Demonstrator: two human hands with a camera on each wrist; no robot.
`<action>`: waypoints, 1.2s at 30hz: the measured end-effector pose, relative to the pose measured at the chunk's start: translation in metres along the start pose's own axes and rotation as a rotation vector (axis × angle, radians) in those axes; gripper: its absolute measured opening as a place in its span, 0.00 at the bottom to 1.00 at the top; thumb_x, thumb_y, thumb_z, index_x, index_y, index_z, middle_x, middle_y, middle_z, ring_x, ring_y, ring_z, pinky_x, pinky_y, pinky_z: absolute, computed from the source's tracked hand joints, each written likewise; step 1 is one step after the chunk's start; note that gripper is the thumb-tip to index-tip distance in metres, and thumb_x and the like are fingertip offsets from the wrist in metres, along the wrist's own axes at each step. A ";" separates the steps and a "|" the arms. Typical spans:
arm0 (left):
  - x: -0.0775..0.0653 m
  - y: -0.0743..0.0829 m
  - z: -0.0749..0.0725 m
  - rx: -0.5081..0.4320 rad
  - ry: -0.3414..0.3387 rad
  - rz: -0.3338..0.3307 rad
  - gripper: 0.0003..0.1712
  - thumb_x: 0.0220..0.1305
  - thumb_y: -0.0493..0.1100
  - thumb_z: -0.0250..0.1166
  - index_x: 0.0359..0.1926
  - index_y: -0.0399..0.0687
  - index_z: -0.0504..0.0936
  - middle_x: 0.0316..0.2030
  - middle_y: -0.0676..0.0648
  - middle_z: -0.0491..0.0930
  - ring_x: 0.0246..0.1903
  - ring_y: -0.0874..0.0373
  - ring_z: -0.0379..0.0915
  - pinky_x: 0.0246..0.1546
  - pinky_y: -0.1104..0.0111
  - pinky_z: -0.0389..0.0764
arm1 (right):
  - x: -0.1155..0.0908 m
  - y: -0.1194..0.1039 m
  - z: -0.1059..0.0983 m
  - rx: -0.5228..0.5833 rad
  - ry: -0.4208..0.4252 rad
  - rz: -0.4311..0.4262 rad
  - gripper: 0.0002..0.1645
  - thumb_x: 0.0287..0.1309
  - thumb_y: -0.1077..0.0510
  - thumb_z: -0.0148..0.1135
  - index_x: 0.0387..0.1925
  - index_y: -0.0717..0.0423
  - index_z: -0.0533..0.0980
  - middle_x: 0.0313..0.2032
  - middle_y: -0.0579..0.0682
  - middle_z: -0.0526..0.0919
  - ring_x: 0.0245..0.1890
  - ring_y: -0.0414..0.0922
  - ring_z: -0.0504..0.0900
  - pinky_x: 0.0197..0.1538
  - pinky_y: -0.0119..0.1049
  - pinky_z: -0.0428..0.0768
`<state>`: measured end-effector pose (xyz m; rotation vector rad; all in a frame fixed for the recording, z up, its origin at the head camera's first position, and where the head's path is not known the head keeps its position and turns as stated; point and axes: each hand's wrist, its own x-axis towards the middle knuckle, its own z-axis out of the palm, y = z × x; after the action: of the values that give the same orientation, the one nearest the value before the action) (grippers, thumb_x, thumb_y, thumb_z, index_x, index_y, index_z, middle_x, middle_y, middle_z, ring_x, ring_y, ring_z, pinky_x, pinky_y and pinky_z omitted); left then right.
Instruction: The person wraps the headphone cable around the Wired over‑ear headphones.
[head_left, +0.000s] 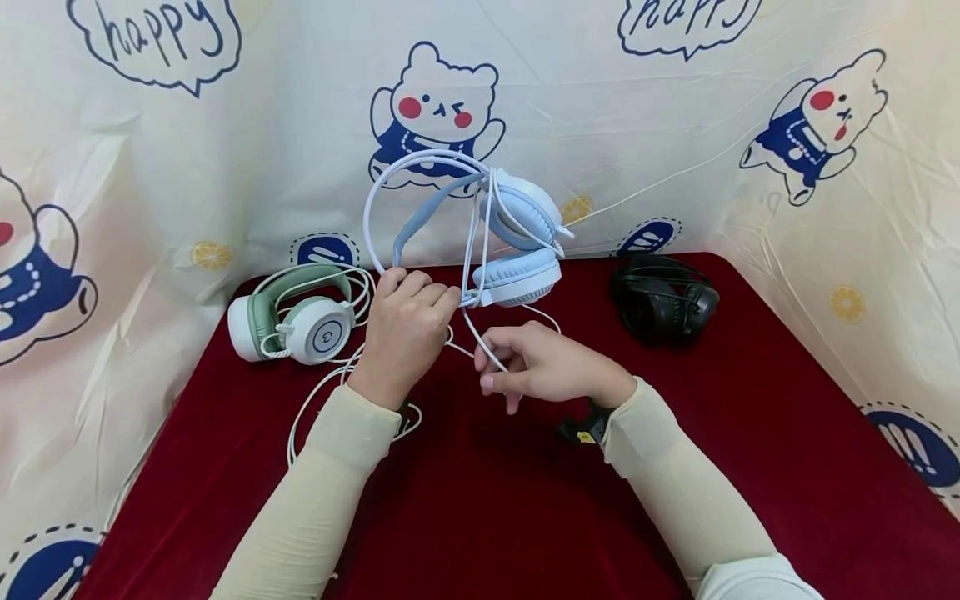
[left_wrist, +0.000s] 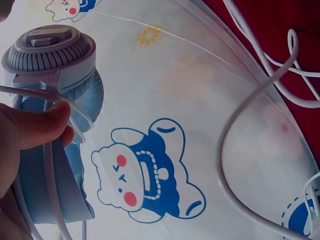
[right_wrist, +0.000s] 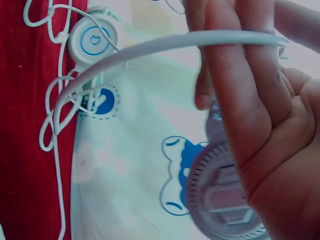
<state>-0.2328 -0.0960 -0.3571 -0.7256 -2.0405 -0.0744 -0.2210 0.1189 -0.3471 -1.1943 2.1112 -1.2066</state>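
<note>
Light-blue and white headphones [head_left: 517, 277] are raised above the table, held by my left hand [head_left: 408, 329] at the headband. Both ear cups face to the right, and loops of white cord wrap around the frame. In the left wrist view, the thumb presses cord against the headphones beside an ear cup [left_wrist: 50, 55]. My right hand [head_left: 551, 362] is just right of and below the left, with curled fingers around the white cable [head_left: 480, 337] hanging from the headphones. The right wrist view has this cable [right_wrist: 135, 50] crossing the fingers.
Green and white headphones [head_left: 322, 329] with coiled white cord lie at the table's left. Black headphones [head_left: 663, 300] lie at the back right. White cable [head_left: 300, 425] trails over the dark red cloth [head_left: 510, 517]. A printed curtain [head_left: 300, 150] stands behind the table.
</note>
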 end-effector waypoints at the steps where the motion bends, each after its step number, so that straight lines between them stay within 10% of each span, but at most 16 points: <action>1: 0.000 0.000 0.000 0.000 -0.004 0.000 0.12 0.63 0.30 0.56 0.33 0.43 0.87 0.30 0.46 0.86 0.32 0.52 0.74 0.39 0.57 0.69 | -0.002 -0.001 -0.001 -0.009 0.005 -0.009 0.08 0.64 0.62 0.61 0.42 0.58 0.72 0.30 0.47 0.83 0.21 0.45 0.84 0.35 0.40 0.83; 22: -0.001 0.000 -0.002 -0.050 -0.093 0.032 0.11 0.66 0.32 0.59 0.36 0.44 0.88 0.29 0.46 0.85 0.33 0.52 0.72 0.46 0.59 0.69 | -0.051 -0.018 -0.044 0.008 0.172 -0.243 0.03 0.65 0.62 0.61 0.35 0.57 0.74 0.25 0.49 0.82 0.21 0.47 0.81 0.29 0.40 0.80; 36: -0.001 -0.001 0.000 -0.051 -0.214 0.132 0.09 0.60 0.31 0.64 0.34 0.46 0.89 0.27 0.49 0.85 0.35 0.52 0.72 0.44 0.61 0.68 | -0.079 -0.015 -0.068 0.405 0.364 -0.673 0.08 0.68 0.67 0.52 0.35 0.72 0.69 0.22 0.59 0.73 0.17 0.47 0.72 0.26 0.38 0.77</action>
<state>-0.2334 -0.0976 -0.3580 -0.9324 -2.1933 0.0287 -0.2197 0.2139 -0.3017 -1.6313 1.5768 -2.1643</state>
